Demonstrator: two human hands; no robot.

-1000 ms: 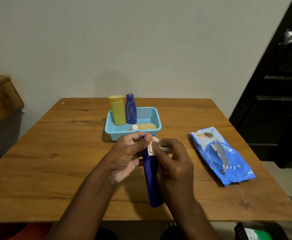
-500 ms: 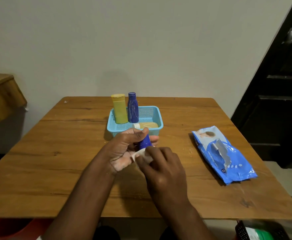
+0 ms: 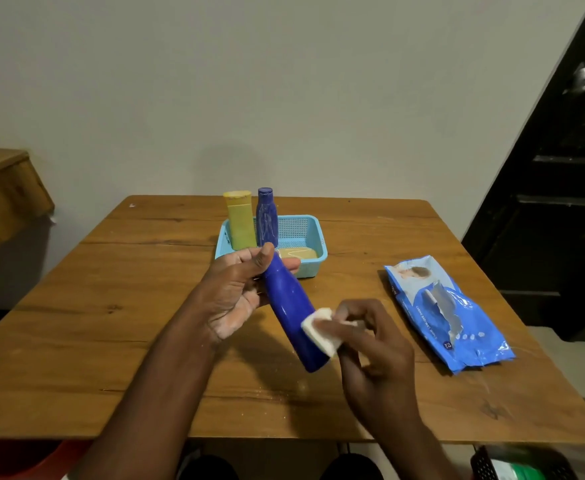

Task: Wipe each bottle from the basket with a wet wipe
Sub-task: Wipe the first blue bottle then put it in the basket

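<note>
My left hand [image 3: 235, 292] grips the top end of a tall dark blue bottle [image 3: 292, 311], which tilts with its base toward me above the table. My right hand [image 3: 370, 344] pinches a folded white wet wipe [image 3: 318, 329] against the bottle's lower part. Behind them stands a light blue basket [image 3: 313, 251]. In it a yellow bottle [image 3: 239, 221] and a small blue bottle [image 3: 266, 216] stand upright at the left, and a yellowish bottle [image 3: 298, 253] lies flat at the front.
A blue pack of wet wipes [image 3: 446, 311] lies on the wooden table [image 3: 111, 323] to the right, its flap open. A dark door [image 3: 561, 202] stands at the right. A wooden piece of furniture [image 3: 3, 192] is at the far left.
The wipe slid from the bottle's top end down to its lower part. My left hand tilted the bottle so its base points toward me and to the right.
</note>
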